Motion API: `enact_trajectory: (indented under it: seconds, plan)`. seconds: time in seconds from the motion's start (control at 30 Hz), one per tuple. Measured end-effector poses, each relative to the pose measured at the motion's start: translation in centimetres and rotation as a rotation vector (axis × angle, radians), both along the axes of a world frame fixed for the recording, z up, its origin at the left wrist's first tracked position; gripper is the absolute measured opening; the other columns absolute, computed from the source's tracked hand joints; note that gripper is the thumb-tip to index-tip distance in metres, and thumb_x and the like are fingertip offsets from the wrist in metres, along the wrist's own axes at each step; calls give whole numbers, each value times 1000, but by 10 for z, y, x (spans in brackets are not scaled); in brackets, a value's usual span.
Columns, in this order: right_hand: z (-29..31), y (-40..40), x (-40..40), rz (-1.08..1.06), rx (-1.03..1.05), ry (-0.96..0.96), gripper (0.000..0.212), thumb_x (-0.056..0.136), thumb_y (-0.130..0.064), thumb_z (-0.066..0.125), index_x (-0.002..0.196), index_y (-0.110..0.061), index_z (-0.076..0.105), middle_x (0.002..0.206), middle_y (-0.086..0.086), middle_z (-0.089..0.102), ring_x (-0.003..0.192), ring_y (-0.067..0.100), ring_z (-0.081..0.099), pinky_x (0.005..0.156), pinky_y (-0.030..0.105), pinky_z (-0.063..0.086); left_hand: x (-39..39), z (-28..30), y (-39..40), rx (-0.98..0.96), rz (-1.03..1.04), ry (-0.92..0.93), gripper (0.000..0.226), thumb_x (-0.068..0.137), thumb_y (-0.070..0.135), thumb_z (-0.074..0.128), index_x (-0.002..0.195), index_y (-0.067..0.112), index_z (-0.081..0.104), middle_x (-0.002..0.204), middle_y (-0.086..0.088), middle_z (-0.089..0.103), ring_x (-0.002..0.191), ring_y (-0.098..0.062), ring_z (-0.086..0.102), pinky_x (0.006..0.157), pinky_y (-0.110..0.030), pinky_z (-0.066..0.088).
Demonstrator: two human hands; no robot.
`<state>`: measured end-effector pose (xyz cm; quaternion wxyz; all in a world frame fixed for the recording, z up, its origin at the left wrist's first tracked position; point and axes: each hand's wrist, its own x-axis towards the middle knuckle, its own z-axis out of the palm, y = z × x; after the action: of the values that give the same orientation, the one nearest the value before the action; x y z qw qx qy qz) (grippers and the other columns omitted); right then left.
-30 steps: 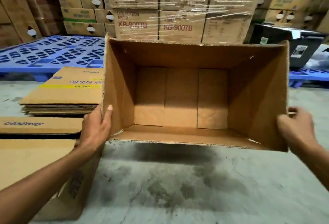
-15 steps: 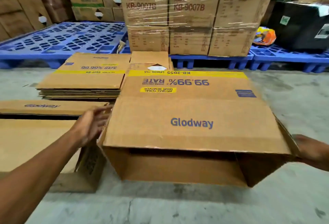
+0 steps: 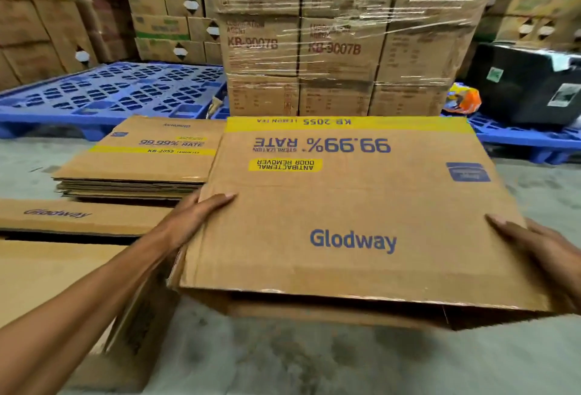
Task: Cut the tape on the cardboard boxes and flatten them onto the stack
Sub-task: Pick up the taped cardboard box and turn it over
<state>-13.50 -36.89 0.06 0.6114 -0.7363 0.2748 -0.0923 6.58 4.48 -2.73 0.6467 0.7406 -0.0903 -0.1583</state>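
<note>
A brown Glodway cardboard box [image 3: 361, 212], nearly collapsed flat, is held above the concrete floor in front of me, with a narrow gap still showing along its near edge. My left hand [image 3: 195, 215] grips its left edge, thumb on top. My right hand [image 3: 534, 247] grips its right edge. The stack of flattened boxes [image 3: 141, 168] lies on the floor to the left and beyond, with its top sheet printed "99.99% RATE". No cutter is in view.
Another Glodway box [image 3: 72, 284] stands at my near left, under my left arm. Blue plastic pallets [image 3: 110, 93] run along the back. A shrink-wrapped tower of cartons [image 3: 339, 42] rises straight ahead, and a black wrapped load [image 3: 528, 86] sits at the right.
The box was open with its inside facing me; it has since been tipped over and pressed nearly flat. Both hands have shifted onto its side edges, and it sits closer to the stack.
</note>
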Motion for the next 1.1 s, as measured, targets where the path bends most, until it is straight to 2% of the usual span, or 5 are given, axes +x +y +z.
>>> enact_trajectory:
  seconds: [0.13, 0.3, 0.5, 0.9, 1.1]
  plan:
    - [13, -22, 7, 97, 300, -204, 50, 93, -1, 36, 77, -28, 75, 73, -9, 75, 64, 5, 71, 60, 22, 58, 1, 15, 3, -278, 182, -99, 28, 94, 40, 44, 85, 25, 65, 80, 3, 69, 71, -11, 65, 59, -23, 51]
    - [-8, -53, 2, 322, 406, -416, 93, 88, -73, 14, 146, -1, 27, 153, 27, 5, 144, 37, 6, 116, 52, 5, 15, 25, 25, -276, 331, -84, 45, 95, 52, 29, 79, 17, 53, 72, 0, 68, 69, -17, 60, 64, -33, 42]
    - [24, 4, 27, -142, 87, -165, 103, 22, -95, 42, 87, -17, 60, 89, 11, 61, 80, 24, 57, 70, 39, 46, -1, 25, 5, -57, 215, -175, 48, 91, 64, 33, 120, 34, 56, 116, 3, 61, 105, -15, 56, 93, -40, 41]
    - [-12, 33, 20, -291, -161, -124, 53, 75, -41, 66, 106, 0, 54, 105, 10, 56, 98, 30, 52, 86, 54, 45, -14, 13, 30, 177, 280, -285, 36, 79, 41, 62, 100, 14, 50, 102, -8, 56, 109, -34, 52, 85, -46, 41]
    - [-5, 71, 20, -68, -996, -154, 44, 83, -14, 63, 126, -13, 54, 136, 12, 48, 126, 29, 41, 106, 46, 32, -33, 33, -24, 843, 1, -805, 55, 87, 44, 48, 137, 23, 46, 147, -8, 41, 138, -26, 30, 114, -46, 21]
